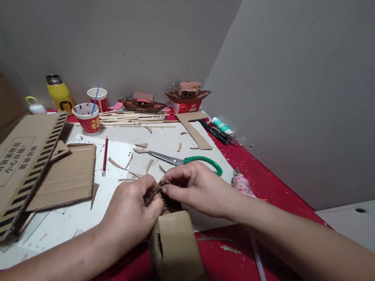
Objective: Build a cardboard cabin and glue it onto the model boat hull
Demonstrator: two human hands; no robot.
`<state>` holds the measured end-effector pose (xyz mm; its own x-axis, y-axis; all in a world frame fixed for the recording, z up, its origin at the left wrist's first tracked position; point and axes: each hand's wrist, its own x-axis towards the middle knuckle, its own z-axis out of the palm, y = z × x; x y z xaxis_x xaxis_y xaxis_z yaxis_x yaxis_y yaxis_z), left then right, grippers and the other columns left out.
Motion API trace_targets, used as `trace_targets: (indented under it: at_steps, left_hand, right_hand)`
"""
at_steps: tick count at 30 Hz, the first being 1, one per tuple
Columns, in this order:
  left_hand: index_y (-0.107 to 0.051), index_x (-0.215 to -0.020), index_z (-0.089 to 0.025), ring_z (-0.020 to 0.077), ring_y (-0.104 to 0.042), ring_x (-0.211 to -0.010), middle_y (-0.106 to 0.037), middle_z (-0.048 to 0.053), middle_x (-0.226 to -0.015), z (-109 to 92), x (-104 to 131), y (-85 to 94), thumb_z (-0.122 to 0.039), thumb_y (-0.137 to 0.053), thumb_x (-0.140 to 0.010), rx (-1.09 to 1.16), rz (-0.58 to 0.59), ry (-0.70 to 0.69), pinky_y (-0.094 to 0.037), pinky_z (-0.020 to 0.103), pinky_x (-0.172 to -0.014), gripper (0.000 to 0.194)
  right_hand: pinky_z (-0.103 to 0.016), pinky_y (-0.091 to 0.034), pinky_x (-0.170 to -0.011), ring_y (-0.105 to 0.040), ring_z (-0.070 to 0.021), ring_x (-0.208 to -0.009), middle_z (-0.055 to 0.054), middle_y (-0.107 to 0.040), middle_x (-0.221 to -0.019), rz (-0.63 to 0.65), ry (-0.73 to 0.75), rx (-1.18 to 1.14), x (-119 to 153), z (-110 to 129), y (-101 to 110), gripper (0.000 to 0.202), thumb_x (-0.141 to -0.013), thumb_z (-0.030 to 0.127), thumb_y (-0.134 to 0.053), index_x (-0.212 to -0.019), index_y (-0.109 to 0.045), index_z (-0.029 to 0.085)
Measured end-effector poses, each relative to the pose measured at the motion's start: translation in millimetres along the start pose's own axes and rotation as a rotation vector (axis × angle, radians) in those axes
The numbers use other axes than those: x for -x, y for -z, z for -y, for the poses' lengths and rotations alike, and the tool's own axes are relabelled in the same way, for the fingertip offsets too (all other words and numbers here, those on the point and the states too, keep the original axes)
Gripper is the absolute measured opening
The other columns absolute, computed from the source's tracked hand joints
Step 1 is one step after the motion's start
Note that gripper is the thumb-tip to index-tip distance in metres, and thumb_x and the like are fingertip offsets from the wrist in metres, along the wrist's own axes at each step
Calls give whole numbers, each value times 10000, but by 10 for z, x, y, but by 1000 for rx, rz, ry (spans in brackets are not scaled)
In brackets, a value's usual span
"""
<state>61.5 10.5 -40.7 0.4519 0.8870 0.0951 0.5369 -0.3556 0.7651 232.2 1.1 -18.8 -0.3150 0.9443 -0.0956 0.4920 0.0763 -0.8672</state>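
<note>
Both my hands are closed on a cardboard model boat [177, 246] at the table's front edge. Its near part has a smooth tan cardboard cover, and a corrugated edge shows along the left side. My left hand [135, 202] pinches the left corrugated wall near the far end. With thumb and fingertips, my right hand [198, 190] grips the same far end from the right. The fingers hide part of the boat's tip. Just beyond my right hand lie green-handled scissors [176, 159], blades pointing left, among several thin cardboard scraps [149, 166].
Cardboard sheets [73, 175] are stacked at left beside a red pencil [105, 156]. Paper cups [88, 119], a yellow bottle [60, 95], thin wooden sticks [132, 119] and two finished-looking model boats [187, 92] line the back. A pink-wrapped glue gun-like tool [242, 184] lies at right.
</note>
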Motion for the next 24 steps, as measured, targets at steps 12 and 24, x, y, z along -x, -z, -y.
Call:
trace_targets:
  at_steps: [12,24]
  left_hand:
    - [-501,-636,-203,133,-493,-550,-524,-34,-558,14,-47,-4,-195,-480,-742,31,10,13,-307,254,-540,109]
    - [-535,-678,-189,130,-510,-582,-544,-32,-595,32,-62,10,-207,-503,-758,214,-23,31,-357,243,-549,89]
  right_hand:
    - [-231,-429,-607,-549,-122,-647,0,-650,-691,-1,11,-77,-10,-48,28,102,-729,170,-553,-717,-654,159]
    - [-257,-466,-696,-591,-144,-753,-12,-672,-794,23,40,-84,-18,-86,133,113,-775,227,-619,-844,-679,161]
